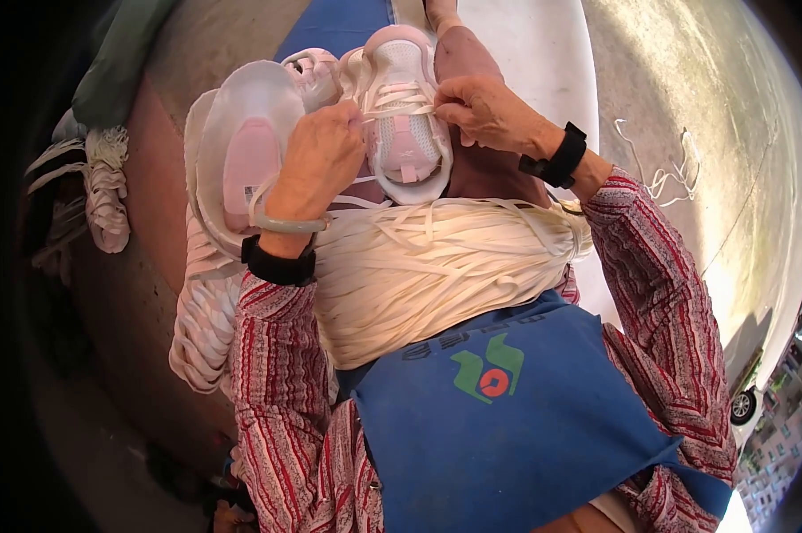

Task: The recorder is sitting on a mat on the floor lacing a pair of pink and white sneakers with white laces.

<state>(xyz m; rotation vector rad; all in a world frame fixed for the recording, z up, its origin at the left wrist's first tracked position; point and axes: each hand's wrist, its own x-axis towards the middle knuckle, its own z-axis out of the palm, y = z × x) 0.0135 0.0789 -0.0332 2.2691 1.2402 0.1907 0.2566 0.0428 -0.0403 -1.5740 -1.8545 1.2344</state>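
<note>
A pink and white sneaker (408,142) points toward me between my hands, with a cream shoelace (397,108) threaded across its front. My left hand (317,155) is closed in a pinch at the lace on the shoe's left side. On the other side my right hand (490,111) pinches the lace between thumb and fingers. Across my lap lies a thick bundle of cream laces (436,258), just below the shoe. A blue apron (516,417) covers me beneath the bundle.
At the left, a translucent sole-shaped piece (259,107) with a pink insole area leans by more pink and white shoes (312,75). Laced shoe parts (108,191) hang farther left. Loose white laces (672,173) lie on the concrete floor at right, beyond a white panel (552,62).
</note>
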